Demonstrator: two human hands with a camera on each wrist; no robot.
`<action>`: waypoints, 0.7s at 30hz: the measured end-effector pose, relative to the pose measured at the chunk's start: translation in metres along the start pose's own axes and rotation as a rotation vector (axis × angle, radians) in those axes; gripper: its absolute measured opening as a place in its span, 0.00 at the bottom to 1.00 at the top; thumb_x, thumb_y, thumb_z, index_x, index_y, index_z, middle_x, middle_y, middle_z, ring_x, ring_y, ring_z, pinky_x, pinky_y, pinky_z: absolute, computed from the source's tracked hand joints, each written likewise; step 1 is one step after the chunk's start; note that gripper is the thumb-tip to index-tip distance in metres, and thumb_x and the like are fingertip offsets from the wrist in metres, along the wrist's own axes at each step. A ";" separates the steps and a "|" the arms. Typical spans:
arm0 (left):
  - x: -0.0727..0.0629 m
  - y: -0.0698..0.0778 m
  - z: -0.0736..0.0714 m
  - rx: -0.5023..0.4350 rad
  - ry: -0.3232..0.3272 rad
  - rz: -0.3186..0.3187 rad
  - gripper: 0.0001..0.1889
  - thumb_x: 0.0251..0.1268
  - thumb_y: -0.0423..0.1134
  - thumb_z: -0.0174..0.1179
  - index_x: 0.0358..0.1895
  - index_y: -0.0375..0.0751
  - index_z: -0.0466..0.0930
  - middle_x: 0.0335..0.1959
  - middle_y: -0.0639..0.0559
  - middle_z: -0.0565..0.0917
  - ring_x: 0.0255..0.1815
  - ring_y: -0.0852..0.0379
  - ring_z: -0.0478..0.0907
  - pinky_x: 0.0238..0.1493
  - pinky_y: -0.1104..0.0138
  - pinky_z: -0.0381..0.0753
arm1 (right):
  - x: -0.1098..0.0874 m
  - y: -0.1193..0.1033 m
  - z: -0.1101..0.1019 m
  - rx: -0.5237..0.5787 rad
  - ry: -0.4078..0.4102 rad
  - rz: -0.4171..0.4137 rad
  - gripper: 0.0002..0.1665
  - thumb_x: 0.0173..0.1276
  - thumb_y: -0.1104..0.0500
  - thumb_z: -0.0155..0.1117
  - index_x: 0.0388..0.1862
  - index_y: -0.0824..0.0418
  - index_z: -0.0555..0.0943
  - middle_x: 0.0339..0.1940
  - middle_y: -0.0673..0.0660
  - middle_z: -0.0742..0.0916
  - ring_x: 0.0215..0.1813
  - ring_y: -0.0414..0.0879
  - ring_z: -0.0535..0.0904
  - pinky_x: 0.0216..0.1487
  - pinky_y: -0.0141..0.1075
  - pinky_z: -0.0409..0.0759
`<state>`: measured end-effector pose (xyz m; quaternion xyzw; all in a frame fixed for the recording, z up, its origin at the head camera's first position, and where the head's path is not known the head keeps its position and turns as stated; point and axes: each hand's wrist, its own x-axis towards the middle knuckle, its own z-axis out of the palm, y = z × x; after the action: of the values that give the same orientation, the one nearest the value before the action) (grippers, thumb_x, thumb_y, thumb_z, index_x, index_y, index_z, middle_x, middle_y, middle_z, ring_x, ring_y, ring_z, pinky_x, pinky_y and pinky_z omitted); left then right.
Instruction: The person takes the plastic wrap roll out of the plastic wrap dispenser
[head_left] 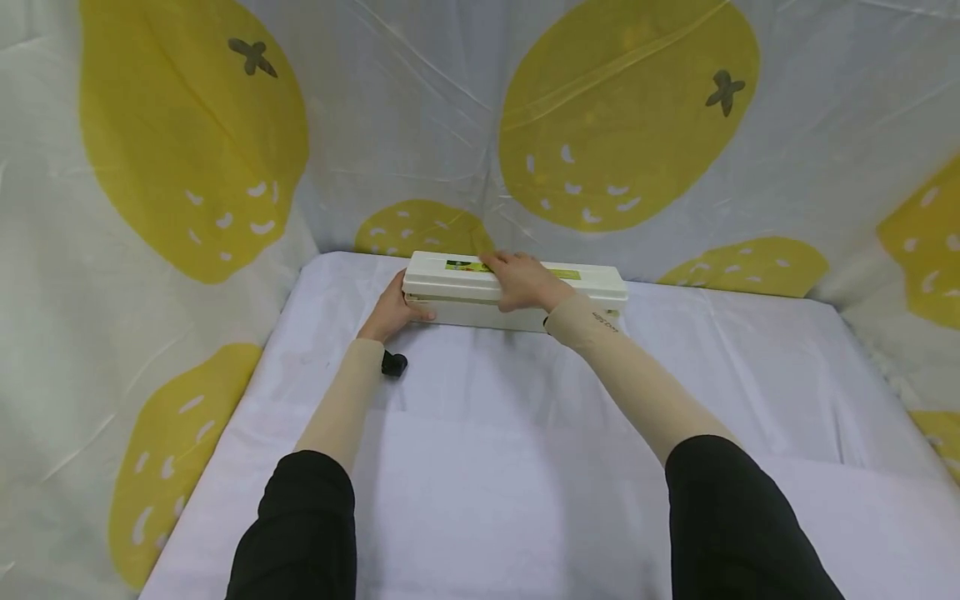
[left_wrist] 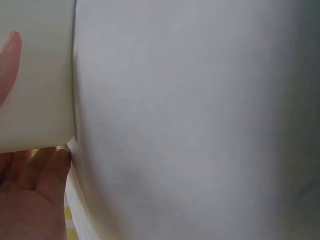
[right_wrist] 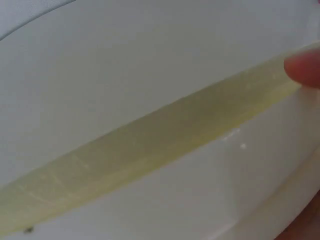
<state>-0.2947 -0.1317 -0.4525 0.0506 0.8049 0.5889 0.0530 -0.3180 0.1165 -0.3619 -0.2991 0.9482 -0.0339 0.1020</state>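
Note:
A long white plastic box (head_left: pixel 480 313) with a lid lies lengthwise at the back of the table. A green and yellow label (head_left: pixel 465 266) runs along its top, partly covered by a hand. My left hand (head_left: pixel 393 310) grips the box's left end, thumb on the front wall; in the left wrist view the other fingers (left_wrist: pixel 52 175) bend against the end face. My right hand (head_left: pixel 528 282) holds the lid from above, fingers across the top and thumb down the front. The right wrist view shows a thumb tip (right_wrist: pixel 304 69) at a yellowish strip (right_wrist: pixel 165 132) along the box.
White cloth (head_left: pixel 465 483) covers the table. Curtains printed with large yellow lemons (head_left: pixel 630 117) hang close behind the box and along both sides. A small black device (head_left: pixel 393 364) sits at my left wrist.

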 end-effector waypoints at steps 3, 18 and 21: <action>0.001 0.000 -0.001 -0.029 -0.016 0.011 0.54 0.43 0.21 0.72 0.75 0.37 0.49 0.68 0.38 0.65 0.66 0.44 0.62 0.68 0.56 0.55 | -0.001 0.005 -0.002 0.056 -0.065 0.015 0.54 0.54 0.59 0.67 0.77 0.56 0.52 0.72 0.64 0.61 0.67 0.69 0.59 0.64 0.65 0.52; 0.001 0.003 -0.001 -0.010 -0.003 -0.064 0.54 0.42 0.25 0.74 0.75 0.41 0.50 0.68 0.41 0.66 0.66 0.45 0.63 0.68 0.56 0.55 | -0.005 0.029 -0.004 0.253 -0.081 -0.015 0.59 0.50 0.53 0.77 0.77 0.48 0.54 0.69 0.64 0.64 0.67 0.60 0.59 0.64 0.57 0.56; 0.002 0.002 -0.002 -0.002 -0.005 -0.065 0.54 0.43 0.25 0.74 0.75 0.40 0.50 0.68 0.41 0.66 0.66 0.45 0.63 0.68 0.56 0.55 | -0.006 0.033 -0.001 0.263 -0.072 -0.033 0.59 0.51 0.49 0.77 0.78 0.46 0.54 0.68 0.63 0.64 0.67 0.59 0.59 0.65 0.57 0.54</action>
<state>-0.2966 -0.1325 -0.4499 0.0261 0.8053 0.5877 0.0741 -0.3320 0.1465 -0.3636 -0.2995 0.9263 -0.1486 0.1738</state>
